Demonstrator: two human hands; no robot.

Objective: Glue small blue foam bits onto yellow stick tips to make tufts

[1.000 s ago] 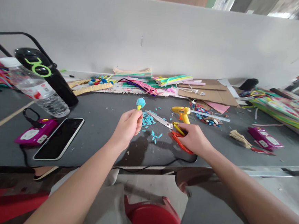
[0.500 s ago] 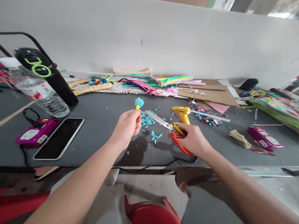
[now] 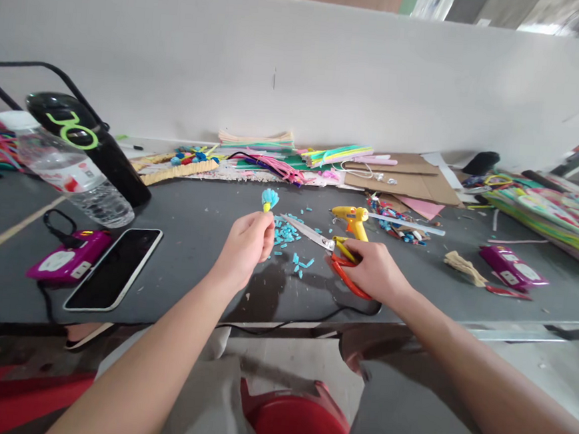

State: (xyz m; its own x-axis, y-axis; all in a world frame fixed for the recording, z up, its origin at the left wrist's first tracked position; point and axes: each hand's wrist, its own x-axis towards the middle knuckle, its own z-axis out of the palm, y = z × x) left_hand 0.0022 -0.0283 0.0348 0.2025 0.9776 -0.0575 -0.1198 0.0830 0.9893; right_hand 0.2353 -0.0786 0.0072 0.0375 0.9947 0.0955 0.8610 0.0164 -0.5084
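Between its thumb and fingers, my left hand [image 3: 250, 246] pinches a small blue flower-like piece [image 3: 269, 199] with a yellow-green base, its blue top pointing up. My right hand [image 3: 370, 267] is wrapped round the red and yellow handles of the scissors [image 3: 313, 235]. The scissor blades look closed and point left, with the tip close to my left fingers. Many short blue bits [image 3: 285, 233] lie scattered on the dark table [image 3: 192, 236] beneath and beside the blades. A yellow glue gun [image 3: 352, 216] lies just beyond my right hand.
On the left are a water bottle [image 3: 79, 177], a black bottle [image 3: 94, 145], a phone [image 3: 115, 269] and a purple power block [image 3: 70, 260]. Bundles of coloured stems [image 3: 334, 155] and cardboard [image 3: 407, 183] line the back. Another purple block [image 3: 513, 268] sits on the right.
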